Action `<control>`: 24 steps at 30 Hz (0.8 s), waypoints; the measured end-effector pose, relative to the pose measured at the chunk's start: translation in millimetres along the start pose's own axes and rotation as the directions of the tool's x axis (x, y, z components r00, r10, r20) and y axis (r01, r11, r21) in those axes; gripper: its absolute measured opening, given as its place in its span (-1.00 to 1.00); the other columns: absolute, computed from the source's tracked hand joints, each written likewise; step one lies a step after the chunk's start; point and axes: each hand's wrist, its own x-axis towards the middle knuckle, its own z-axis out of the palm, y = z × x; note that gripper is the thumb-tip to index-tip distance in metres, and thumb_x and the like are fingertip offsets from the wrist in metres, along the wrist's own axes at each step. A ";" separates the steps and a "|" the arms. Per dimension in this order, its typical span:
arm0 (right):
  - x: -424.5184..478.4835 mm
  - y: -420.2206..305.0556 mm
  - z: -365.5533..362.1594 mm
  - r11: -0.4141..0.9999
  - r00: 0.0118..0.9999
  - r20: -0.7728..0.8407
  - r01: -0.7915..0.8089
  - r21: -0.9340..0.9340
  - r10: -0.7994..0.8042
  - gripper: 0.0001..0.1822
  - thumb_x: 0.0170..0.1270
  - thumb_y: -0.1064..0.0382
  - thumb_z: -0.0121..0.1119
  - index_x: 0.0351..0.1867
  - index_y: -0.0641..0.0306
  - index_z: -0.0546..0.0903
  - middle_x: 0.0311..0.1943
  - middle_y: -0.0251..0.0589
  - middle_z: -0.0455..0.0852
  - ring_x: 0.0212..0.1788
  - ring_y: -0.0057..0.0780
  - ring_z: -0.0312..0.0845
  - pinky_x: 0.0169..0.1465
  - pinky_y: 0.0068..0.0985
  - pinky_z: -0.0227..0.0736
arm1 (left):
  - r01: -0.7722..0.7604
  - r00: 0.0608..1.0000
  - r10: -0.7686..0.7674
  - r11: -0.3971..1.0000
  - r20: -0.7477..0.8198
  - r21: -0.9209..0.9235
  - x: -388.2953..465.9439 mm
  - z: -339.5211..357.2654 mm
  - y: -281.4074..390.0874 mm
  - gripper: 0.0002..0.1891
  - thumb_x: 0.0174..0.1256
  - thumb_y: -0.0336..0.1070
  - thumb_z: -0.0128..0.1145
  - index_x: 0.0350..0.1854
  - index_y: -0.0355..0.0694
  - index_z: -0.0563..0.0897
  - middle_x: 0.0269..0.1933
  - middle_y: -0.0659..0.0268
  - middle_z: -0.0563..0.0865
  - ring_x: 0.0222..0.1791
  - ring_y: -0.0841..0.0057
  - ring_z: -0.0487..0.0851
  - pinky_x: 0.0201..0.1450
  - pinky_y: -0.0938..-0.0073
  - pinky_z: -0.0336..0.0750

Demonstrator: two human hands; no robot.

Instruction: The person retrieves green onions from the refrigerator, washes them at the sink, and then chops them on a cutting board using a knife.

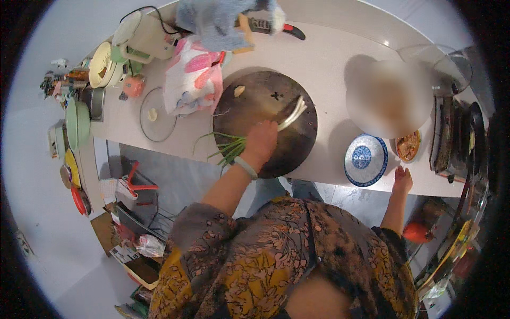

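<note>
My left hand (261, 141) grips a bunch of scallions over a round dark chopping board (239, 115). White scallion stalks (294, 113) stick out beyond the fingers, and green scallion leaves (231, 147) trail past the wrist over the board's near left edge. A small pale piece of food (239, 91) and some dark scraps (275, 95) lie on the board. By the counter's front edge, my right hand (403, 181) appears empty, its fingers slightly apart. It is just below a bowl of reddish-brown food (408, 146) and beside a blue-and-white plate (365, 159).
Behind the board are a pink-and-white plastic bag (195, 77) and a knife-like tool with a red-and-black handle (294, 30). A clear round lid (158, 127) lies left. Farther left stands a green basin (77, 123). A stove (448, 135) occupies the right; a blurred patch covers the area beside it.
</note>
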 end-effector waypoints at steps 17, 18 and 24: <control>-278.8 -23.8 246.5 0.811 0.514 0.857 0.480 -0.335 0.049 -0.65 0.32 0.20 0.08 0.07 0.30 0.48 -0.23 -0.22 0.63 -0.20 -0.49 0.57 -0.19 -0.58 0.49 | -0.126 0.965 0.067 0.967 -0.253 -0.223 -12.2 -44.2 -26.1 -0.35 0.04 -0.02 0.26 0.16 -0.27 0.42 0.10 0.01 0.49 0.15 0.11 0.43 0.14 0.17 0.36; -287.4 -20.9 269.8 0.825 0.457 0.888 0.482 -0.296 0.051 -0.63 0.30 0.21 0.09 0.10 0.30 0.46 -0.18 -0.19 0.61 -0.19 -0.47 0.57 -0.18 -0.57 0.49 | -0.142 0.940 0.044 0.952 -0.337 -0.272 -11.8 -40.2 -33.1 -0.34 0.06 -0.10 0.28 0.21 -0.28 0.38 0.18 -0.05 0.42 0.23 0.07 0.35 0.22 0.15 0.31; -355.7 -52.9 362.5 0.804 0.464 0.836 0.592 -0.047 -0.293 -0.43 0.27 0.36 0.07 0.31 0.25 0.21 0.13 -0.02 0.41 -0.16 -0.42 0.58 -0.27 -0.52 0.56 | -0.249 0.627 -0.280 0.812 -0.727 -0.528 38.2 -202.6 -37.3 -0.15 -0.05 -0.25 0.39 0.31 -0.30 0.20 0.28 -0.11 0.16 0.21 -0.07 0.29 0.26 0.13 0.27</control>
